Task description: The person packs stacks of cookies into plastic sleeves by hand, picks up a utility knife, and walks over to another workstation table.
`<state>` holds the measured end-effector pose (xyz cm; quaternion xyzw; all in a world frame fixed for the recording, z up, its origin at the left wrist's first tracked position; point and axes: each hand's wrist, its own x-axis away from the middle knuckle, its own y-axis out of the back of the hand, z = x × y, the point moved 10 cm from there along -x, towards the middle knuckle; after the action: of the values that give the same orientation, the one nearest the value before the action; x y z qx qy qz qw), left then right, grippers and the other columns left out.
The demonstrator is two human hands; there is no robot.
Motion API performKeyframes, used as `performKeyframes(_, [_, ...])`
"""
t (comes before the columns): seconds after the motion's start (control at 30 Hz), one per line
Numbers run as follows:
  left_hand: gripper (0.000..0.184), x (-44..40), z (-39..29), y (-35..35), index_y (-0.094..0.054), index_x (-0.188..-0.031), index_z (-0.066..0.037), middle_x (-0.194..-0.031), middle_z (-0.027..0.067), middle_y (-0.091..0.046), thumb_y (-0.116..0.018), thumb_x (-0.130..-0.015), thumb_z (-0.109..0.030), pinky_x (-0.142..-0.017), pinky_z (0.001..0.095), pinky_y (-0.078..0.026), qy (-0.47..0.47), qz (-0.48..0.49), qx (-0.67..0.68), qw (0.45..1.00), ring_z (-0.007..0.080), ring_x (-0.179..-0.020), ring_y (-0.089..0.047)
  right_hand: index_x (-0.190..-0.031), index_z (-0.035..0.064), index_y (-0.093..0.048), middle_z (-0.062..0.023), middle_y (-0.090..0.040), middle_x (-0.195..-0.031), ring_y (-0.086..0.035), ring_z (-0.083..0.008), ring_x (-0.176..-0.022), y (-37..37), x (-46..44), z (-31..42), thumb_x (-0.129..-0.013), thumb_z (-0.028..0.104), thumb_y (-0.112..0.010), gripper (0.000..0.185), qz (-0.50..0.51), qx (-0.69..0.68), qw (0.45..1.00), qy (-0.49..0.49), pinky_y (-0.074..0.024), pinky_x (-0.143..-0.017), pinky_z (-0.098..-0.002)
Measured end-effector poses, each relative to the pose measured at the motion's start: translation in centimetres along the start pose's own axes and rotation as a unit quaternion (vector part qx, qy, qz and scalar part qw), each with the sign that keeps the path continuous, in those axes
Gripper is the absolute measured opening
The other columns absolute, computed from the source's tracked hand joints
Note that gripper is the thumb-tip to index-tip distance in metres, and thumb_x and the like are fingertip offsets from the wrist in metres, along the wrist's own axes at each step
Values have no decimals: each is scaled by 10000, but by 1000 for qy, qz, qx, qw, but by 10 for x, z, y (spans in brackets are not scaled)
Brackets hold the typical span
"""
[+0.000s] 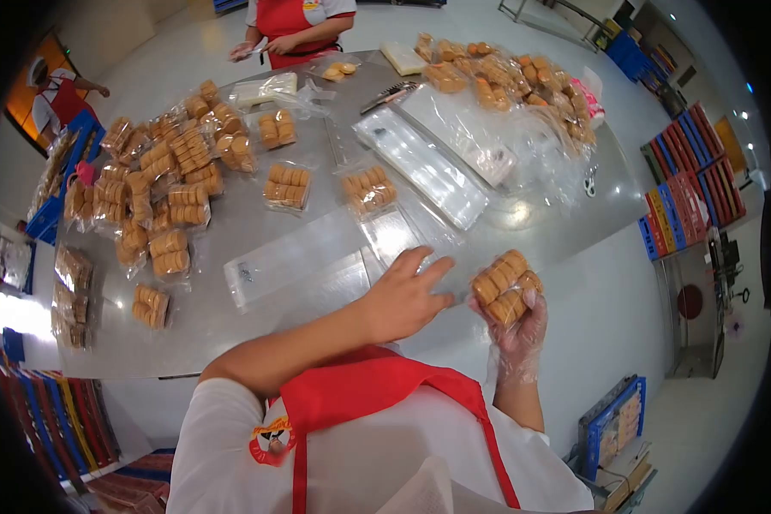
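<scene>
The right hand (519, 332) cups the biscuit rows (504, 287) in curled fingers, probably to keep them together, while the left hand (400, 300), fingers loosely spread and apparently empty, hovers beside them, a clear bag (295, 259) flat on the bench (210, 321) near its fingers, likely for easy reach.

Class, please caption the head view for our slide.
A gloved right hand holds biscuits; the left hand is nearby.

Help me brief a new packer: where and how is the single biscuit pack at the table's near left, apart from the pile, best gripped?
Probably grip the biscuit pack by the outer sides of its two rows, mid-length, lowering the left hand from the near side: bare tabletop lies in front, while other packs sit beyond.
</scene>
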<state>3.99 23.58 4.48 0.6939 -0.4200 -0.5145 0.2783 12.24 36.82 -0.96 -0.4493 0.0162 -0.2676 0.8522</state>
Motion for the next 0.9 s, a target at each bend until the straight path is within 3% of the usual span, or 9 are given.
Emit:
performKeyframes(0.13, [258,-23,11,-56,-704,-937,-24,-1328,204,-488,-626,-735,-164,-981,515,-423,-46,86,-204,974,460,-1184,-449,-1400,-27,-373,-239,-562,-1217,-618,-418,-1096,56,15,3,-783,172,-633,698,-76,17,996,52,-594,-837,-559])
performKeyframes(0.27, [218,-24,4,-21,-691,-842,-5,-1321,211,-491,-620,-697,-152,-906,444,-464,-89,-30,-208,974,387,-1100,-494,-1412,3,-374,-208,-558,-1224,-623,-394,-1074,68,26,-25,-776,130,-613,691,-85,-3,996,37,-573,-873,-566])
performKeyframes(0.37, [214,-19,23,-29,-679,-833,-3,-1272,199,-506,-625,-696,-158,-834,389,-474,-28,103,-223,969,333,-995,-505,-1439,21,-359,-200,-543,-1243,-616,-388,-1083,65,17,-30,-759,119,-620,735,-51,4,998,46,-557,-891,-562])
performKeyframes(0.4, [253,-21,24,-25,-662,-893,0,-1217,177,-519,-630,-696,-156,-724,334,-481,-24,105,-242,964,269,-864,-510,-1439,20,-360,-193,-536,-1254,-603,-381,-1104,57,14,-26,-752,121,-626,743,-38,18,997,63,-545,-910,-557])
performKeyframes(0.5, [299,-27,33,-24,-640,-999,14,-1201,197,-515,-621,-727,-110,-682,360,-517,38,183,-272,944,281,-826,-589,-1440,18,-359,-162,-514,-1282,-567,-348,-1164,22,2,-10,-728,103,-644,771,-5,34,991,128,-513,-964,-515])
performKeyframes(0.6, [368,-50,50,-6,-591,-1113,46,-1287,223,-489,-589,-753,-32,-703,411,-548,121,271,-141,944,338,-842,-655,-1443,23,-351,-125,-497,-1307,-535,-297,-1215,-19,-12,2,-707,49,-670,802,25,14,978,206,-479,-1017,-435])
performKeyframes(0.67, [406,-64,57,10,-565,-1158,59,-1357,217,-456,-567,-756,5,-774,436,-544,100,235,-86,963,371,-917,-656,-1448,28,-354,-118,-489,-1329,-508,-278,-1252,-39,-20,3,-710,29,-694,813,64,30,968,241,-444,-1054,-404])
performKeyframes(0.8, [466,-84,54,33,-549,-1210,58,-1459,153,-425,-552,-745,30,-835,436,-540,56,208,-10,977,392,-1003,-644,-1433,22,-382,-120,-531,-1301,-543,-238,-1205,-50,-31,-14,-738,15,-716,771,70,196,945,253,-445,-1029,-356])
performKeyframes(0.9, [465,-82,46,21,-563,-1202,58,-1466,125,-439,-605,-746,-22,-807,409,-557,73,266,-35,961,352,-999,-661,-1408,14,-408,-111,-566,-1253,-582,-212,-1138,-35,-38,-39,-754,33,-739,733,81,441,822,352,-468,-996,-343])
